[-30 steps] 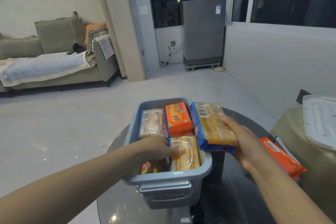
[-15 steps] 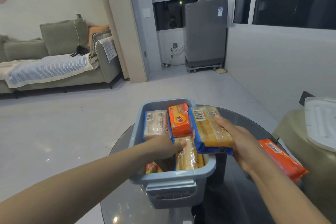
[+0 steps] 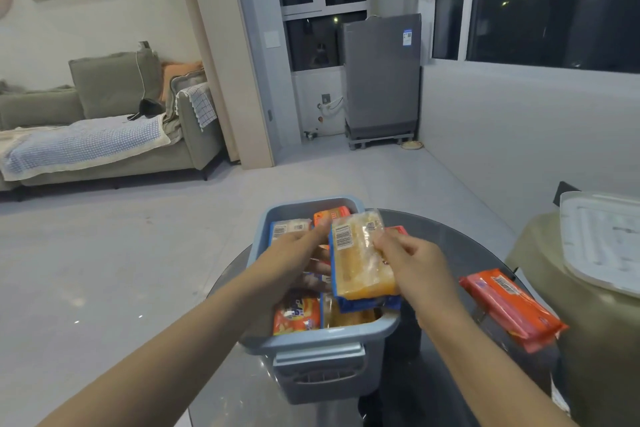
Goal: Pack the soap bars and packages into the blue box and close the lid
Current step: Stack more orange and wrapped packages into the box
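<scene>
- Right hand (image 3: 412, 265): your fingers are closed on the right edge of a yellow soap pack (image 3: 360, 260), which you hold over the blue box (image 3: 322, 336)
- Left hand (image 3: 294, 256): fingers curled on the pack's left edge, thumb up by the barcode; both hands share the one pack
- Step in hand, by my reading: packing, with this pack about to go on top of the bars already inside
- Next move calls for a flat gap; the box looks nearly full, so press it level
- Orange pack (image 3: 512, 305): loose on the glass table (image 3: 450, 239), right of the box, yet to pack
- White lid (image 3: 602, 239): well apart, far right, not yet fitted
</scene>
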`<state>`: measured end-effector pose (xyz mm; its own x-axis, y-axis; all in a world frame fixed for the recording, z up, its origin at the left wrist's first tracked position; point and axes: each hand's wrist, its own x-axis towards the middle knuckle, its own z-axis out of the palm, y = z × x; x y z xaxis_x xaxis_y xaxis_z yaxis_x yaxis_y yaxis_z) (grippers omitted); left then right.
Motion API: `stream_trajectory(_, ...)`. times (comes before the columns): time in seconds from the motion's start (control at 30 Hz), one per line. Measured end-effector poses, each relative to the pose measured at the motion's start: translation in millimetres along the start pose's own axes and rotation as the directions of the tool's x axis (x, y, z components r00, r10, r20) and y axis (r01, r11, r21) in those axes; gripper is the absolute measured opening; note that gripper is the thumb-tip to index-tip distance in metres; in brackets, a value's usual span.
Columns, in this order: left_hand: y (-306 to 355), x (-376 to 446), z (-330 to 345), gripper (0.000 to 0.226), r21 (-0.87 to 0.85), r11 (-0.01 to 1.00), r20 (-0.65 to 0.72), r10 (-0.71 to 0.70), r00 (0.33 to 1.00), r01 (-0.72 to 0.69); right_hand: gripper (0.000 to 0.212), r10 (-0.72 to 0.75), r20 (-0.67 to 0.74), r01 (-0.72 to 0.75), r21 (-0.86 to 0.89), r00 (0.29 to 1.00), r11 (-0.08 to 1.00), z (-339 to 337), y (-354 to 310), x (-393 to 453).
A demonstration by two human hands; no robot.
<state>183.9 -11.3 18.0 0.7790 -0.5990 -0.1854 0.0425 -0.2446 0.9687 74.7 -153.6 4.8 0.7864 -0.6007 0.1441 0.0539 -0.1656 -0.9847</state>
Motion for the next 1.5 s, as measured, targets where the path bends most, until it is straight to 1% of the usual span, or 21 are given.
stream_trajectory(0.07, -3.5, -4.5, -0.6, 0.048, -0.037, 0.997, 0.061, -0.059, 0.996, 0.061, 0.022, -0.066, 0.016, 0.066, -0.048, 0.998, 0.997, 7.8, 1.9, -3.2)
stream_trajectory(0.1, -6.8, -7.5, -1.7, 0.044, -0.065, 0.995, 0.067, -0.075, 0.995, 0.079, 0.016, -0.078, 0.027, 0.08, -0.077, 0.997, 0.994, 10.7, 4.5, -3.5)
stream_trajectory(0.13, -9.7, -10.2, -3.5, 0.041, -0.104, 0.99, 0.062, -0.091, 0.994, 0.097, 0.014, -0.08, 0.039, 0.084, -0.126, 0.996, 0.988, 12.9, 7.6, -3.3)
stream_trajectory(0.2, -12.0, -16.0, -7.0, 0.034, -0.142, 0.982, 0.024, -0.124, 0.992, 0.127, 0.024, -0.077, 0.043, 0.085, -0.225, 0.996, 0.971, 14.8, 14.6, -2.0)
stream_trajectory(0.3, -13.2, -19.7, -5.3, 0.025, -0.049, 0.988, -0.034, -0.151, 0.988, 0.15, 0.032, -0.099, 0.063, 0.114, -0.296, 0.993, 0.949, 12.7, 21.0, 0.2)
stream_trajectory(0.37, -13.4, -20.0, -1.0, 0.024, -0.005, 0.986, -0.05, -0.169, 0.984, 0.169, 0.035, -0.099, 0.076, 0.118, -0.32, 0.992, 0.94, 11.0, 23.4, 2.3)
stream_trajectory(0.47, -13.6, -16.3, 1.4, 0.03, 0.052, 0.983, -0.086, -0.173, 0.981, 0.177, 0.037, -0.067, 0.097, 0.093, -0.29, 0.993, 0.952, 7.0, 24.8, 5.8)
stream_trajectory(0.57, -14.9, -16.1, 3.8, 0.031, 0.076, 0.979, -0.104, -0.181, 0.978, 0.19, 0.038, -0.035, 0.123, 0.067, -0.261, 0.992, 0.963, 5.4, 25.8, 6.9)
stream_trajectory(0.6, -15.8, -16.6, 5.3, 0.031, 0.099, 0.978, -0.123, -0.17, 0.978, 0.183, 0.039, -0.031, 0.125, 0.062, -0.253, 0.992, 0.966, 5.3, 25.4, 6.9)
stream_trajectory(0.7, -15.2, -17.1, 9.1, 0.032, 0.241, 0.958, -0.19, -0.11, 0.976, 0.155, 0.044, -0.039, 0.122, 0.068, -0.241, 0.992, 0.968, 2.6, 24.8, 8.0)
stream_trajectory(0.87, -12.3, -14.4, 15.6, 0.037, 0.379, 0.918, -0.194, -0.047, 0.98, 0.119, 0.039, -0.031, 0.157, 0.066, -0.221, 0.987, 0.973, -0.4, 24.5, 9.5)
stream_trajectory(0.97, -12.6, -15.6, 17.8, 0.038, 0.44, 0.891, -0.201, -0.026, 0.979, 0.114, 0.04, -0.041, 0.152, 0.071, -0.199, 0.988, 0.977, -0.1, 25.6, 8.4)
stream_trajectory(1.1, -11.7, -19.4, 21.2, 0.046, 0.596, 0.792, -0.211, -0.005, 0.978, 0.132, 0.039, -0.072, 0.123, 0.094, -0.188, 0.99, 0.978, -1.1, 28.0, 5.0)
stream_trajectory(1.27, -7.8, -26.3, 25.1, 0.046, 0.626, 0.768, -0.216, 0.002, 0.976, 0.137, 0.039, -0.094, 0.132, 0.117, -0.179, 0.987, 0.977, -3.3, 28.4, 0.9)
stream_trajectory(1.33, -6.6, -28.9, 27.6, 0.046, 0.6, 0.789, -0.209, -0.003, 0.978, 0.13, 0.039, -0.093, 0.144, 0.118, -0.179, 0.985, 0.977, -5.6, 28.3, -1.1)
stream_trajectory(1.37, -6.1, -30.0, 29.1, 0.045, 0.6, 0.791, -0.212, 0.016, 0.977, 0.117, 0.04, -0.087, 0.155, 0.114, -0.171, 0.984, 0.979, -7.3, 28.2, -2.3)
stream_trajectory(1.43, -4.6, -31.6, 33.0, 0.045, 0.639, 0.766, -0.251, 0.113, 0.961, 0.077, 0.04, -0.064, 0.187, 0.091, -0.136, 0.98, 0.987, -12.6, 27.9, -5.0)
stream_trajectory(1.5, -1.2, -33.1, 39.8, 0.05, 0.622, 0.783, -0.306, 0.228, 0.924, 0.013, 0.04, -0.052, 0.21, 0.077, -0.111, 0.976, 0.991, -19.6, 26.4, -7.6)
